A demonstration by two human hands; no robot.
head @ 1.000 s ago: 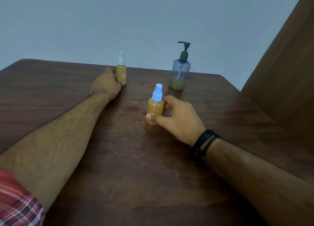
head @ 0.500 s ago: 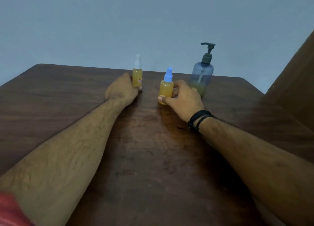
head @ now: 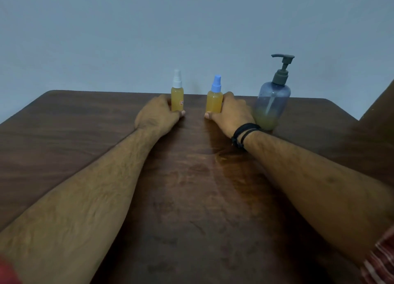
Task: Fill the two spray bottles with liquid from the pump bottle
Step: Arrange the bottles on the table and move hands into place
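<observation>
Two small spray bottles stand upright near the far edge of the table [head: 64,134], and both look full of yellow-orange liquid almost up to the neck, so the filling seems finished or nearly so.

At the left, the left hand [head: 156,116] holds the white-capped spray bottle [head: 177,98] low on its body; the thumb tip lies at its foot and the other fingers are hidden behind it. This bottle is narrow and tall and has a small label at the right side. If the hand pulls away sideways and not straight back, the fingers can catch the bottle and tip it, because its foot is small.

In the middle, the right hand [head: 231,114] is curled around the blue-capped spray bottle [head: 214,100], thumb at its base, fingers behind. This bottle is a little wider. The same risk is here. I cannot tell whether either cap is screwed fully tight; a loose cap would leak if the bottle falls.

At the right, the pump bottle [head: 273,104] stands just beside the right wrist, toward the far right corner. It is bluish and see-through, with a grey pump head, and only a low layer of greenish-yellow liquid remains. Nearly empty, it is probably light, so the withdrawing wrist could knock it over.
</observation>
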